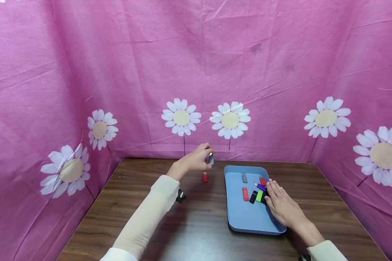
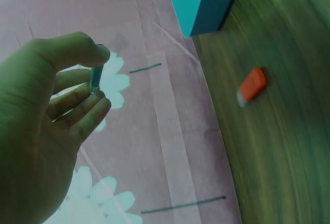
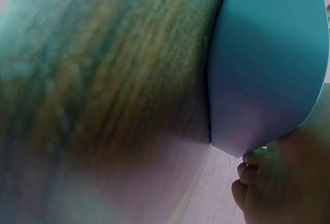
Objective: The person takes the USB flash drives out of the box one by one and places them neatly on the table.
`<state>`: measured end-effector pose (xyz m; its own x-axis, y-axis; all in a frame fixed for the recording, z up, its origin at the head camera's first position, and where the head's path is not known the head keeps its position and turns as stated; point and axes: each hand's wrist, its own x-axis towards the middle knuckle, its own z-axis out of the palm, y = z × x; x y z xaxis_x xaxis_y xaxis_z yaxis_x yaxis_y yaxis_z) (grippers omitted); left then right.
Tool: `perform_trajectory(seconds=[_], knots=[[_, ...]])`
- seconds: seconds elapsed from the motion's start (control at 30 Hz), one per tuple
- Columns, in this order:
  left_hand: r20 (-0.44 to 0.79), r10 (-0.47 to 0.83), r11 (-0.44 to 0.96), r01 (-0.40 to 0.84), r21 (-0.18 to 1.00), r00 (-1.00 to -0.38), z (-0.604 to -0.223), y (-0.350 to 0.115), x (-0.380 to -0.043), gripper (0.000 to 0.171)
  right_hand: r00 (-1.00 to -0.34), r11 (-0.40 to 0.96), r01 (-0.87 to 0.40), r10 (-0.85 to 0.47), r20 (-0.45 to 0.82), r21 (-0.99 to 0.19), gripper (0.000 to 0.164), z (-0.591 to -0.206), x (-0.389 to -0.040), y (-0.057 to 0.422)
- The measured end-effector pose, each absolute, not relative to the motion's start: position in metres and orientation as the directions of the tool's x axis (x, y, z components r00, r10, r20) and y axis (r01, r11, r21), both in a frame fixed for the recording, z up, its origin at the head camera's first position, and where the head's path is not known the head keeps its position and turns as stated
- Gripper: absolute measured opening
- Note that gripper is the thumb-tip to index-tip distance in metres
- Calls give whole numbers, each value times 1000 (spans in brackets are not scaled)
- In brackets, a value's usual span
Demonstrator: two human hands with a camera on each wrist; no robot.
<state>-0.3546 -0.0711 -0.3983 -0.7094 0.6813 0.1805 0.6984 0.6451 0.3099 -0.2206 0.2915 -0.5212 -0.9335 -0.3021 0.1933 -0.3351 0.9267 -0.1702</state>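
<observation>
Raised over the back of the table, my left hand (image 1: 197,158) pinches a small grey USB stick (image 1: 211,158) between thumb and fingers. Its metal plug points downward in the left wrist view. Below that hand, a red USB stick (image 1: 204,177) lies on the table. My right hand (image 1: 283,203) rests on the right rim of the blue tray (image 1: 245,223) with its fingers extended. Inside the tray are several USB sticks, among them a grey one (image 1: 244,177), a red one (image 1: 245,194), a purple one (image 1: 260,187) and a bright green one (image 1: 259,196). The hand partly covers a black one.
The brown wooden table (image 1: 134,217) carries the tray right of its middle. A pink cloth (image 1: 143,72) with white daisies hangs behind the table and along both sides. A dark wrist device (image 1: 180,196) is strapped under the left sleeve.
</observation>
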Motion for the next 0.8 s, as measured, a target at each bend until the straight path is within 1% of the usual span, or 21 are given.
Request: perform_trajectory(seconds=[0.13,0.3,0.4,0.63,0.8], knots=[[205,678,645,705,294,-706,-402,-84,-354,53,-933,927,-335,-302,194,-171,63,-521,-221,291],[226,666,643,700,311,-711,-405,-98,-352,55,-931,925,-341,-309,194,-168,63,-522,-223,291],[229,663,640,698,320,-713,-406,-105,-350,54,-933,925,-339,-306,191,-171,63,-522,-223,291],[254,660,641,706,302,-707,-415,-119,-346,51,-933,925,-338,-307,188,-172,63,-524,-222,291],[236,645,653,685,324,-726,-426,-126,-346,53,-933,925,-338,-305,192,-172,64,-523,-221,292]])
